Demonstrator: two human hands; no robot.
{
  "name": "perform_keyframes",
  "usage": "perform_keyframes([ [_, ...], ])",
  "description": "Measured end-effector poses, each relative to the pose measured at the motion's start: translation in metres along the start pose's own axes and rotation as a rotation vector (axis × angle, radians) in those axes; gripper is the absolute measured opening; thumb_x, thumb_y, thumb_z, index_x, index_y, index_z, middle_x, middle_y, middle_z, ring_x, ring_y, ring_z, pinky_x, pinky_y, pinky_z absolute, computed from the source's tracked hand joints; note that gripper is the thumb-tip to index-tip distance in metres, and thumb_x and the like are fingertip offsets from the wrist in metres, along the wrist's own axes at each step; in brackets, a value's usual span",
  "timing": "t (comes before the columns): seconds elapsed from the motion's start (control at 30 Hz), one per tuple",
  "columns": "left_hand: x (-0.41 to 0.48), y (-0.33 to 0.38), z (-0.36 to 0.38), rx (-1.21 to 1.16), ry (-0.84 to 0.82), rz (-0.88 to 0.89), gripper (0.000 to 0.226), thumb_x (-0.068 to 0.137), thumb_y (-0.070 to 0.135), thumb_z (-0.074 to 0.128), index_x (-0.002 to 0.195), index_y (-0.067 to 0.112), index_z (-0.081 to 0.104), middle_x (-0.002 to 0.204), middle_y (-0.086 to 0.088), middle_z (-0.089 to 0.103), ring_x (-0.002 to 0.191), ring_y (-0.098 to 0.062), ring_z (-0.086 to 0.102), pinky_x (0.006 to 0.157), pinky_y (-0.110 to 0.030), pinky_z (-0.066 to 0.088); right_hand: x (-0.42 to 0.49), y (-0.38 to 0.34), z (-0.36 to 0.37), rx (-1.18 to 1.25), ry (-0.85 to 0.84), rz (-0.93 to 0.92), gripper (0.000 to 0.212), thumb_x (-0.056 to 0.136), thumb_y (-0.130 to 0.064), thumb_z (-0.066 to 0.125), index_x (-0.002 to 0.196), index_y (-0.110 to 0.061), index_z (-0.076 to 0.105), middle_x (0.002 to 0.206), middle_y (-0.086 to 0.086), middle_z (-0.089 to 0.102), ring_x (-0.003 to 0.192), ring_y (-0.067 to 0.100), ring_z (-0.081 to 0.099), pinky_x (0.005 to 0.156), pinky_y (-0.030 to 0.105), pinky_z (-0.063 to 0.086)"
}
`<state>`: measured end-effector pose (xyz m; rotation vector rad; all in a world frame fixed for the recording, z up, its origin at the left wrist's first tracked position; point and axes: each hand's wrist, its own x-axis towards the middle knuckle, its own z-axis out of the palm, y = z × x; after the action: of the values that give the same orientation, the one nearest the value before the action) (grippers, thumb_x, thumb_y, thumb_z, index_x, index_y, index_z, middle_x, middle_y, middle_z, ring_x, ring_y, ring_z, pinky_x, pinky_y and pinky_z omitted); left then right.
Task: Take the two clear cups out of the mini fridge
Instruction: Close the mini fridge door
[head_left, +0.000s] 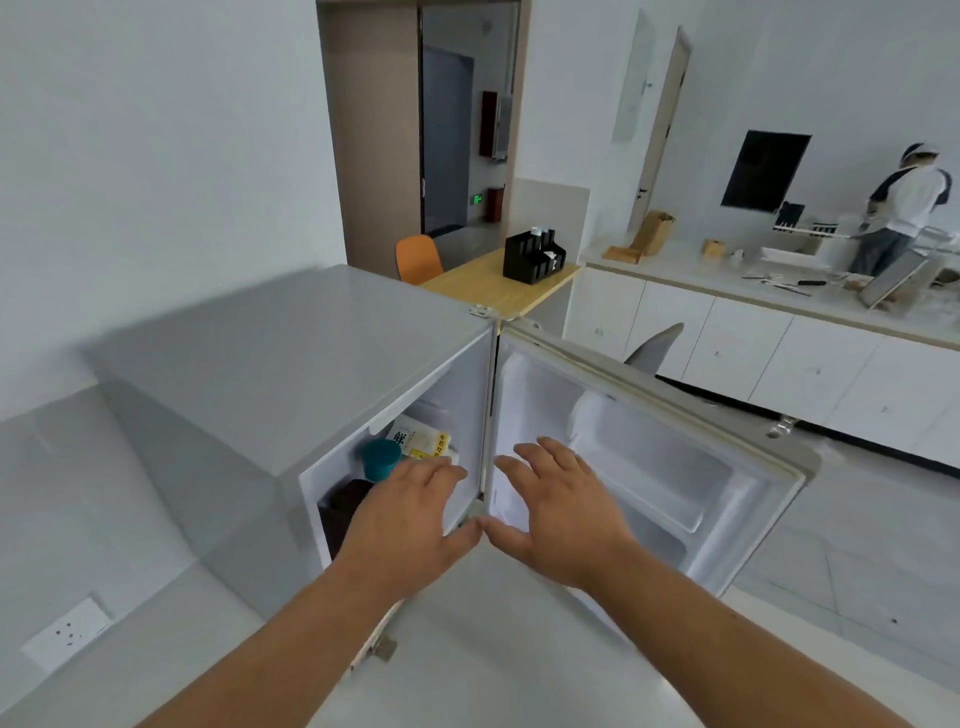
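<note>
Grey mini fridge, door swung open right. Left hand & right hand both spread, empty, at opening. Reach step. Clear cups not visible; teal lid, carton inside. Next: locate cups, reach deeper.

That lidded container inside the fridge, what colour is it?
Teal, lid and body; the head view shows it.

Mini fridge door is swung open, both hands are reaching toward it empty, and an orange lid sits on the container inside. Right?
Not quite. In the head view the lid is teal, not orange. The rest holds: the mini fridge door is open, and the left hand and right hand reach in empty.
</note>
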<state>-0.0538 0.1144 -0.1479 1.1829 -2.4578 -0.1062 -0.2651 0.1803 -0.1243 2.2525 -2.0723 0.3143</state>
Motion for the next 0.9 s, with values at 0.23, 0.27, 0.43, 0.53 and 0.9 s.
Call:
perform_keyframes([
  [0.23, 0.072, 0.018, -0.062, 0.144, 0.138, 0.083, 0.079, 0.088, 0.080, 0.042, 0.147, 0.027, 0.052, 0.155, 0.001, 0.051, 0.141, -0.021, 0.044, 0.111, -0.042, 0.043, 0.023, 0.036, -0.075, -0.084, 0.178, 0.012, 0.086, 0.091, -0.086, 0.023, 0.159, -0.032, 0.029, 0.164, 0.003, 0.035, 0.154, 0.030, 0.019, 0.124, 0.047, 0.016],
  [0.27, 0.080, 0.020, -0.070, 0.175, 0.142, 0.095, 0.080, 0.087, 0.081, 0.042, 0.146, 0.028, 0.052, 0.154, 0.000, 0.051, 0.140, -0.021, 0.045, 0.110, -0.043, 0.044, 0.026, 0.042, -0.084, -0.093, 0.206, 0.017, 0.085, 0.091, -0.084, 0.028, 0.159, -0.033, 0.026, 0.165, 0.003, 0.033, 0.155, 0.030, 0.017, 0.125, 0.048, 0.015],
  [0.43, 0.108, 0.016, -0.096, 0.298, 0.109, 0.096, 0.089, 0.082, 0.085, 0.038, 0.151, 0.030, 0.046, 0.161, -0.002, 0.044, 0.145, -0.024, 0.041, 0.113, -0.046, 0.041, 0.036, 0.067, -0.111, -0.166, 0.235, 0.053, 0.088, 0.090, -0.083, 0.027, 0.163, -0.040, 0.004, 0.173, 0.002, 0.012, 0.159, 0.029, -0.001, 0.124, 0.045, -0.006],
  [0.53, 0.116, 0.006, -0.101, 0.325, 0.085, 0.064, 0.091, 0.080, 0.085, 0.036, 0.153, 0.031, 0.044, 0.164, -0.001, 0.040, 0.147, -0.023, 0.038, 0.116, -0.045, 0.037, 0.041, 0.081, -0.116, -0.201, 0.208, 0.076, 0.089, 0.088, -0.084, 0.026, 0.162, -0.040, 0.002, 0.173, 0.002, 0.009, 0.159, 0.031, -0.002, 0.125, 0.049, -0.006],
  [0.9, 0.107, -0.059, -0.086, 0.255, -0.036, -0.066, 0.091, 0.078, 0.087, 0.042, 0.151, 0.032, 0.043, 0.159, 0.005, 0.043, 0.139, -0.020, 0.045, 0.114, -0.042, 0.041, 0.026, 0.149, -0.094, -0.174, -0.052, 0.363, 0.102, 0.073, -0.095, 0.030, 0.158, -0.047, -0.001, 0.172, -0.001, 0.012, 0.155, 0.038, 0.014, 0.122, 0.060, 0.016],
])
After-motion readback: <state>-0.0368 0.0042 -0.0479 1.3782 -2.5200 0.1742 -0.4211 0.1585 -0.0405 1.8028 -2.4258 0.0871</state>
